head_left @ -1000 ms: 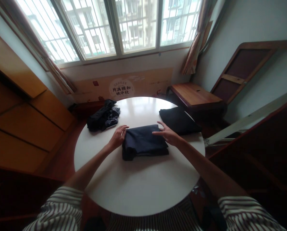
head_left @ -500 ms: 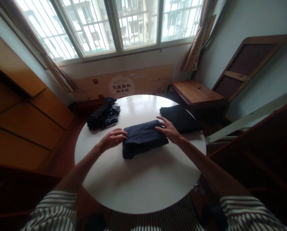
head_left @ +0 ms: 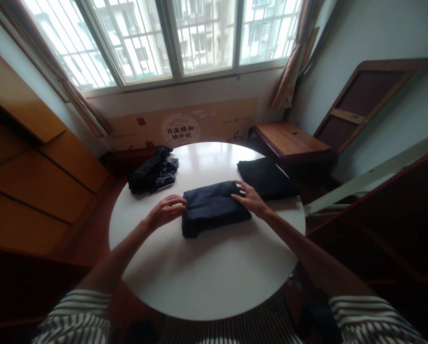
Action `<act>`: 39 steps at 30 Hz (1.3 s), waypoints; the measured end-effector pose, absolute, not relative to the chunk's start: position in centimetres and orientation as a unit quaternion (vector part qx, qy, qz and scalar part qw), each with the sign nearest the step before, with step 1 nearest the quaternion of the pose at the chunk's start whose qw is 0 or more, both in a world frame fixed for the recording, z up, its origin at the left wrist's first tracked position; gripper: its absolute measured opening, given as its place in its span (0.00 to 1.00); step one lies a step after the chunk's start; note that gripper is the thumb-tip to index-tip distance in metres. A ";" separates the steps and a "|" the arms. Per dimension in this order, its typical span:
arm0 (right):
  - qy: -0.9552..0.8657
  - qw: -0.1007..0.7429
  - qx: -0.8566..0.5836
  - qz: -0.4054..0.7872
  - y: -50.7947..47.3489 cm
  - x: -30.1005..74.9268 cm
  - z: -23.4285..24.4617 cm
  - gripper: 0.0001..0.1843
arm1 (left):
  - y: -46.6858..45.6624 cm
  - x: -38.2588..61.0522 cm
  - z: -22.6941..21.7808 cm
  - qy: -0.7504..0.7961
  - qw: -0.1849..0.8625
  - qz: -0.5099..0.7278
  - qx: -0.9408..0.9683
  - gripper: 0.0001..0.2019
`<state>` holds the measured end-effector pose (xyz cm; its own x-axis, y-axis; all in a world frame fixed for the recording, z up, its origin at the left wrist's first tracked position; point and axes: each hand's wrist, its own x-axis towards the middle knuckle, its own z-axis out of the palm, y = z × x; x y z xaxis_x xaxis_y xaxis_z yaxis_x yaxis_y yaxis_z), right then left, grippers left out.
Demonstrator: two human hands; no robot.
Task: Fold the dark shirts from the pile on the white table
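Observation:
A dark blue garment (head_left: pixel 215 205), folded into a thick rectangular bundle, lies near the middle of the round white table (head_left: pixel 206 282). At its left end is my left hand (head_left: pixel 168 209), with bent fingers closed against the edge and the thumb hidden. My right hand (head_left: pixel 250 198) grips the far right corner, thumb on the top face and fingers along the back edge. Just beyond that hand lies a flat folded black garment (head_left: pixel 269 177). A crumpled heap of black and grey clothes (head_left: pixel 152 172) sits at the table's far left.
Behind the table on the right stands a low wooden table (head_left: pixel 292 136). A wooden cabinet (head_left: pixel 27 186) is on the left, and barred windows (head_left: pixel 203 38) with curtains line the back wall. A pale slanted bar (head_left: pixel 360 179) runs close to the table's right edge.
My right hand's raised fingers have come down onto the garment's far corner. My left hand has shifted slightly left and down at its edge. The bundle has hardly moved.

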<state>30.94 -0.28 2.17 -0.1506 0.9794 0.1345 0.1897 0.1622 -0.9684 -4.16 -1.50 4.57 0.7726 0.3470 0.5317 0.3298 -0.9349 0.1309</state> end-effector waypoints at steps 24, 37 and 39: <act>-0.924 0.202 -0.273 0.177 -2.0 20.8 4.6 0.35 | -0.1 -5.2 2.5 0.339 0.013 0.223 0.914 0.23; -0.946 0.228 -0.160 0.164 -4.7 22.7 5.6 0.23 | 1.3 -5.4 0.8 0.267 -0.161 0.241 0.919 0.14; -0.939 0.243 -0.162 0.183 -4.8 22.8 5.6 0.21 | 1.2 -5.3 0.2 0.273 -0.147 0.258 0.915 0.16</act>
<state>22.83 -4.77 5.57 -0.8297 0.3924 0.3971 0.2147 0.8809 -0.4218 -5.34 1.17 0.22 0.7175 0.4238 0.5528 0.5753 -0.8080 -0.1272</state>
